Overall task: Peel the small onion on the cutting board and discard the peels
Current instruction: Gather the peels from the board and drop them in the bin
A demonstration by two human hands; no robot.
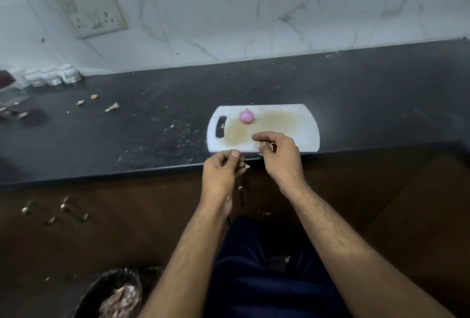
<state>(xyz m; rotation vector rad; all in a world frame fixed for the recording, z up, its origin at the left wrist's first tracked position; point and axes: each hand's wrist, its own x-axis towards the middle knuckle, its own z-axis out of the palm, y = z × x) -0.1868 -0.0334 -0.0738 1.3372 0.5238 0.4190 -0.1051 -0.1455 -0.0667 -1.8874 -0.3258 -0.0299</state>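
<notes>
The onion (246, 117) sits on the far left part of the board (305, 137), just right of its handle slot, bare and glossy pink, with a small dry tuft at its far top. It looks fully peeled, and neither hand touches it.

The right hand (278, 156) hovers over the board's near edge, fingers curled in around a few papery peels (264, 145) pinched between thumb and fingertips. The left hand (221, 172) is just left of it, over the table (127, 139) edge, loosely closed; a pale scrap shows at its fingertips, so it probably holds a bit of peel too, though this is hard to make out.

The peels are dry, thin and nearly weightless. They likely crumble and flutter away, so a gathered, closed pinch suits them better than an open palm, and small flakes may drop on the way. A bin (112, 294) with similar scraps stands on the floor at near left, probably where they should go.

The onion itself is small, firm and smooth. Stripped of skin it is probably slick and free to roll on the flat board, so it is best taken round its middle with thumb and two fingers, or by the tuft end.

More scraps (112, 107) lie on the table at far left.
</notes>
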